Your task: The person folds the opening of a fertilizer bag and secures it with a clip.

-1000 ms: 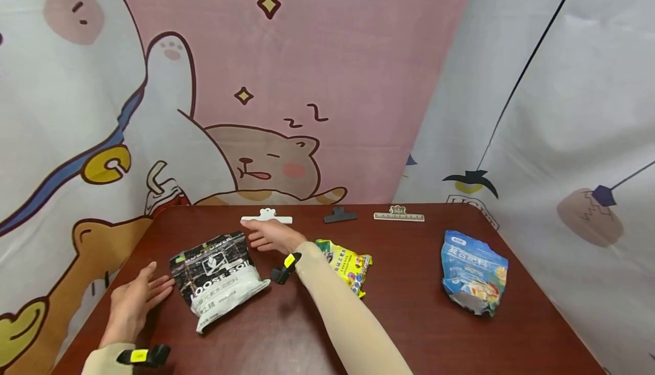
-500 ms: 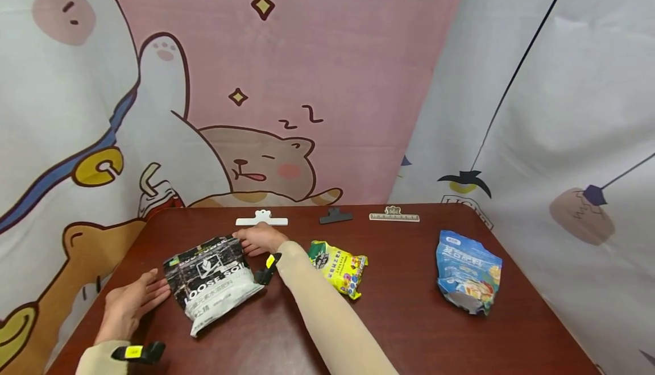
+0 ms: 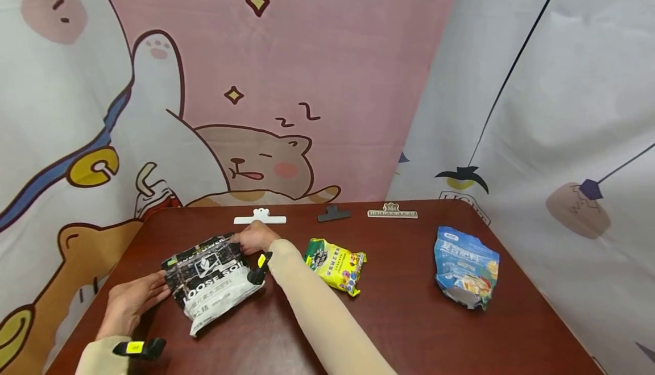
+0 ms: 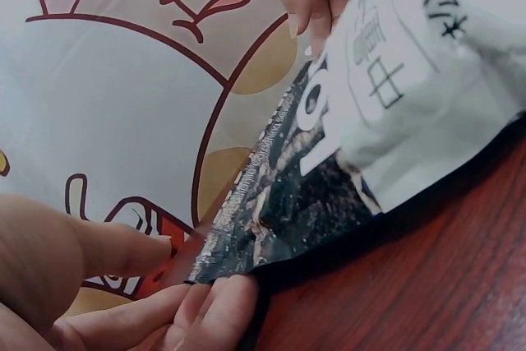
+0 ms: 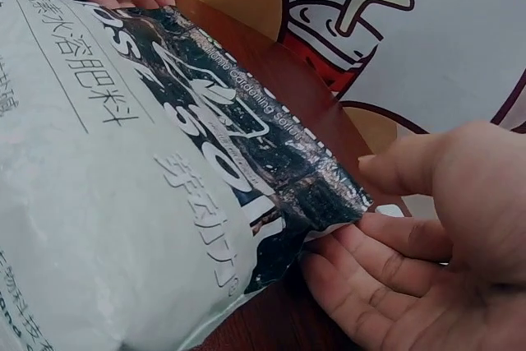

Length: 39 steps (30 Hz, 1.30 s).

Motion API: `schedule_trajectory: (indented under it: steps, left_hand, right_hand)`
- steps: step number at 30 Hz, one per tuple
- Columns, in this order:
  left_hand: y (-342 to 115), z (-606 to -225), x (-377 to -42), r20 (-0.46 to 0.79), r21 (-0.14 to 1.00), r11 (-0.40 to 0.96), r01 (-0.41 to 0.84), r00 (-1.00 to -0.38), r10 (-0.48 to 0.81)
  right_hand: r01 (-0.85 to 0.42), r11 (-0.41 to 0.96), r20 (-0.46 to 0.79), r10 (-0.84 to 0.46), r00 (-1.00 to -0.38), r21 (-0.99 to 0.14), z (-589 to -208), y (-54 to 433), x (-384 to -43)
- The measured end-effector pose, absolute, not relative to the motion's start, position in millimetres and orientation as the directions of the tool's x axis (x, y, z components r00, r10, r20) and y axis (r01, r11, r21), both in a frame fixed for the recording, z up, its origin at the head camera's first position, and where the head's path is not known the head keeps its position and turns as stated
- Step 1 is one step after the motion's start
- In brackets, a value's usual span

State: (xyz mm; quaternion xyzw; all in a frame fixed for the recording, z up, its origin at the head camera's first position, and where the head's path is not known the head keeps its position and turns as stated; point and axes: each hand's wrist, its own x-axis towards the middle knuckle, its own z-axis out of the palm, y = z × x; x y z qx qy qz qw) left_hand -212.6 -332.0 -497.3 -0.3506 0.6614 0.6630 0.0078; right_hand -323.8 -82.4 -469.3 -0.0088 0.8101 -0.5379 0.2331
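Your black-and-white LOOSE SOIL bag [image 3: 212, 278] lies on the left part of the reddish-brown table [image 3: 409, 318], printed face up, its black top edge turned toward the back and skewed a little. Your left hand [image 3: 130, 301] is at the bag's top left corner: the fingers touch the corner from below, while the thumb stands apart above it. Your right hand [image 3: 256, 237] is at the top right corner, fingers reaching under the edge, thumb raised off the print, so neither hand is clamped on the bag. Just behind your right hand sits a white clip [image 3: 260, 217], followed to its right by a dark grey clip [image 3: 334, 213] and a pale ornate clip [image 3: 392, 211]. A small yellow-and-green packet [image 3: 338, 267] lies to the right of your bag, and a blue bag [image 3: 467, 267] rests well apart, near the right edge.
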Motion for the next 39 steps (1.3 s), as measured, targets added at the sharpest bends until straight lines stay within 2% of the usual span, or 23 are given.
schedule_trajectory:
  steps: [11, 24, 28, 32, 39]
  left_hand:
    - [-327, -496, -214, -0.440, 0.877, -0.037, -0.480, -0.768, -0.465]
    - [-322, -496, -211, -0.386, 0.895, 0.020, -0.446, -0.795, -0.469]
    - [-319, -492, -212, -0.388, 0.890, 0.027, -0.456, -0.785, -0.484]
    - [-317, -489, -214, -0.401, 0.881, 0.021, -0.473, -0.769, -0.497]
    - [-314, -482, -210, -0.361, 0.899, 0.042, -0.437, -0.791, -0.495]
  right_hand:
    - [0.203, 0.436, -0.332, -0.244, -0.911, -0.877, -476, -87, -329]
    - [0.229, 0.339, -0.324, -0.255, -0.911, -0.912, -484, -83, -325]
    - [0.231, 0.301, -0.311, -0.254, -0.916, -0.925, -484, -81, -327]
    - [0.212, 0.275, -0.284, -0.259, -0.923, -0.938, -483, -79, -329]
    - [0.173, 0.227, -0.230, -0.253, -0.940, -0.958, -480, -77, -328]
